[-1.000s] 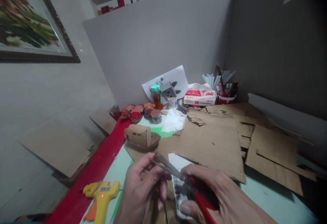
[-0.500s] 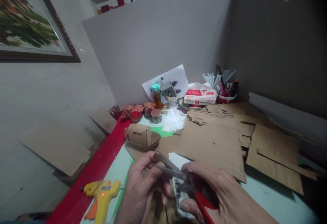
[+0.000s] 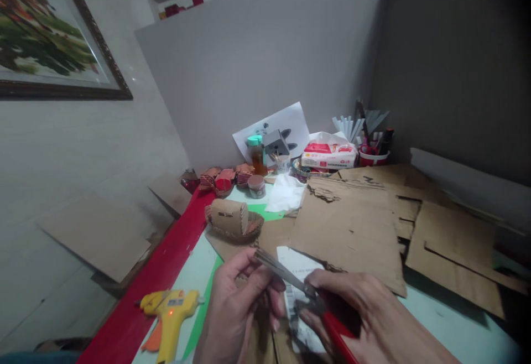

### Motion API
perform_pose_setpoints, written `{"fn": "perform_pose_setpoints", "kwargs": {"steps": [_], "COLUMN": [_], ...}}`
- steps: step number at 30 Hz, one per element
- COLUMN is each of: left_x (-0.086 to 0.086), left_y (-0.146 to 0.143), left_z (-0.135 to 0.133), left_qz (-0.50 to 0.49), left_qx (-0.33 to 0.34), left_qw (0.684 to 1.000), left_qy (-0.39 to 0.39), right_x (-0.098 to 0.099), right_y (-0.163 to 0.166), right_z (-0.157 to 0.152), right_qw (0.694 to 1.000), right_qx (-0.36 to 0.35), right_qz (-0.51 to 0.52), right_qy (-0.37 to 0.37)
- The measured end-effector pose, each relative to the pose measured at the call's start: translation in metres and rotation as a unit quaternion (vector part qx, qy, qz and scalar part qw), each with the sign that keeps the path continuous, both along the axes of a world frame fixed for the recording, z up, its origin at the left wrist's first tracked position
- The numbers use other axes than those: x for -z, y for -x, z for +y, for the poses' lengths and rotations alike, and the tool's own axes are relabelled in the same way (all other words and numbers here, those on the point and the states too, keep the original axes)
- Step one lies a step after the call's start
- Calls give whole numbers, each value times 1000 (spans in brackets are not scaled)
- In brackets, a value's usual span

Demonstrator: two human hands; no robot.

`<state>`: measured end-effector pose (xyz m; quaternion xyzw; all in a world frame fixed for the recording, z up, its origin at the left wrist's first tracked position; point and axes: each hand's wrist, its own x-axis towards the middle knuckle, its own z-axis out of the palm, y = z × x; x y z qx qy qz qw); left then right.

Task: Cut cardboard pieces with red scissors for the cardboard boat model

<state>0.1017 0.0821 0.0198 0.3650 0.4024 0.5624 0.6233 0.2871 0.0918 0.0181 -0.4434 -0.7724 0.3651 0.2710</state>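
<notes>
My right hand (image 3: 365, 303) is wrapped round the red handles of a pair of scissors (image 3: 338, 331), whose blades point up and left. The blades look closed together. Between the thumb and fingers of my left hand (image 3: 236, 308) is a small thin piece of brown cardboard (image 3: 262, 255), partly hidden by the fingers. The blade tips lie against this piece, close to the left fingertips. Under both hands are a white printed label (image 3: 305, 333) and brown cardboard. Just beyond the left hand sits a small rounded cardboard model (image 3: 228, 216) in a curved base.
A yellow glue gun (image 3: 170, 314) with a lit orange light lies at the left. Large cardboard sheets (image 3: 348, 225) cover the right side. At the back stand a jar with a teal lid (image 3: 257, 156), a tissue pack (image 3: 328, 152) and a pen cup (image 3: 373, 157).
The scissor blades have come together at the cardboard piece. Both hands stay in nearly the same place, and the view has shifted slightly.
</notes>
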Motion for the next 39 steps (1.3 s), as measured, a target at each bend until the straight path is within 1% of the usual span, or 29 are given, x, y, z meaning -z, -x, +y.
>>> {"fn": "perform_pose_setpoints", "kwargs": {"steps": [3, 10, 14, 18, 22, 23, 25, 27, 28, 30, 32, 34, 36, 37, 38, 39], "left_x": [0, 1, 6, 10, 8, 7, 3, -1, -3, -6, -8, -7, -5, -4, -3, -2], "left_y": [-2, -3, -2, -1, -2, -3, -4, -4, -4, -3, -2, -2, -4, -5, -6, -7], "left_z": [2, 3, 1, 2, 1, 1, 0, -1, -2, -2, -1, 0, 1, 1, 1, 0], "left_qz": [4, 7, 53, 85, 95, 83, 39, -11, -27, -30, -1, 40, 75, 93, 110, 127], "left_qx": [-11, -14, 2, 23, 74, 79, 71, 56, 51, 47, 48, 53, 58, 60, 62, 63], "left_qw": [1000, 1000, 998, 996, 993, 993, 996, 997, 996, 996, 997, 996, 994, 993, 991, 990], "left_qy": [6, 14, 16, 6, 6, 14, 38, 59, 64, 66, 61, 52, 49, 47, 41, 28], "right_x": [1, 0, -1, -2, -2, -1, 1, 4, 5, 6, 5, 4, 5, 6, 7, 9], "right_y": [1, 1, -1, -1, -3, -4, -8, -11, -12, -14, -17, -21, -25, -26, -26, -26], "right_z": [2, 0, 1, -1, 1, 3, 8, 13, 15, 16, 17, 16, 13, 12, 10, 8], "right_qw": [1000, 999, 999, 998, 999, 999, 990, 970, 961, 954, 949, 951, 970, 984, 995, 998], "right_qx": [-4, -13, -18, 0, -28, -23, 15, 47, 50, 42, 29, 25, 20, 28, 43, 61], "right_qz": [7, 10, -2, -17, -15, -42, -137, -236, -267, -288, -296, -283, -210, -145, -73, 0], "right_qy": [-20, -30, -33, -54, -25, -21, -31, -46, -53, -74, -99, -124, -123, -99, -58, -6]}}
